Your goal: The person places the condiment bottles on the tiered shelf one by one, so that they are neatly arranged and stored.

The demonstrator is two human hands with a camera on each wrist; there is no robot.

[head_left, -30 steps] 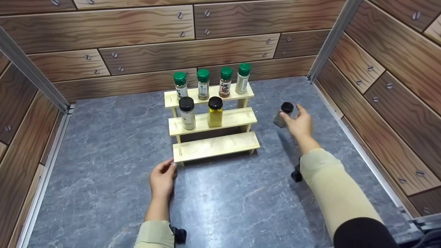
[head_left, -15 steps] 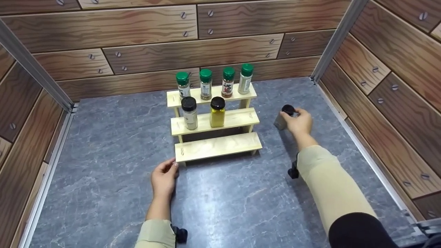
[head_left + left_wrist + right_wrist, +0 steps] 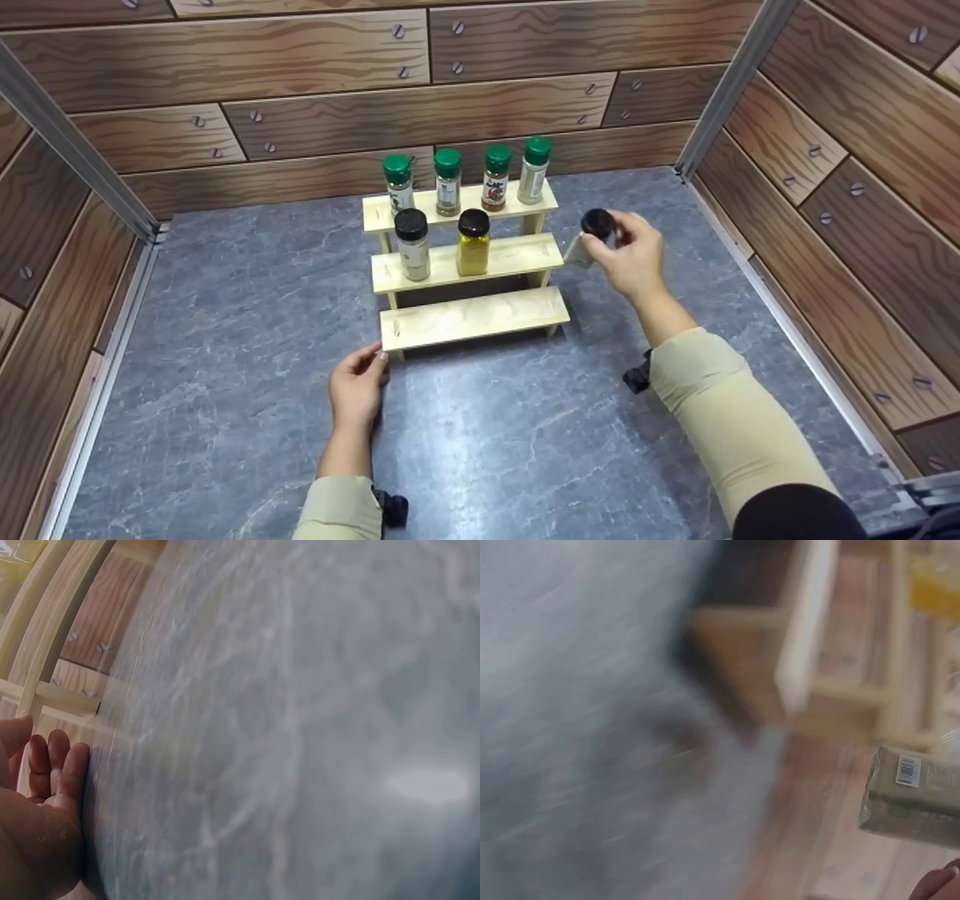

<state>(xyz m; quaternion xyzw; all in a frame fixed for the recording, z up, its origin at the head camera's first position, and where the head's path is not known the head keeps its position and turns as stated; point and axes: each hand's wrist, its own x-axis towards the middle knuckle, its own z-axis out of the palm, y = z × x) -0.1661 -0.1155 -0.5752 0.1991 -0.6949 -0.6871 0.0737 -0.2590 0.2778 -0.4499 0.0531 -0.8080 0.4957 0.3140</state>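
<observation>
My right hand [image 3: 636, 255] grips a spice jar [image 3: 579, 252] by its black cap, with the jar tilted beside the right end of a three-step wooden spice rack [image 3: 476, 318]. In the right wrist view the jar's grey-green body [image 3: 911, 796] shows a barcode label, and only a fingertip of the hand appears. My left hand [image 3: 355, 390] holds the rack's front left corner at the lowest step between thumb and fingers. On the middle step stand a black-capped jar of pale grey powder [image 3: 414, 259] and a black-capped yellow jar [image 3: 472, 256].
Several green-capped spice jars [image 3: 448, 187] line the top step. The bottom step bears nothing. Under the rack lies a grey marbled tabletop [image 3: 247, 337], enclosed by wood-patterned walls [image 3: 322, 60] with metal corner posts [image 3: 739, 82].
My right hand has closed on the black cap, lifted the jar off the tabletop and moved it left toward the rack. The left hand stays at the rack's corner.
</observation>
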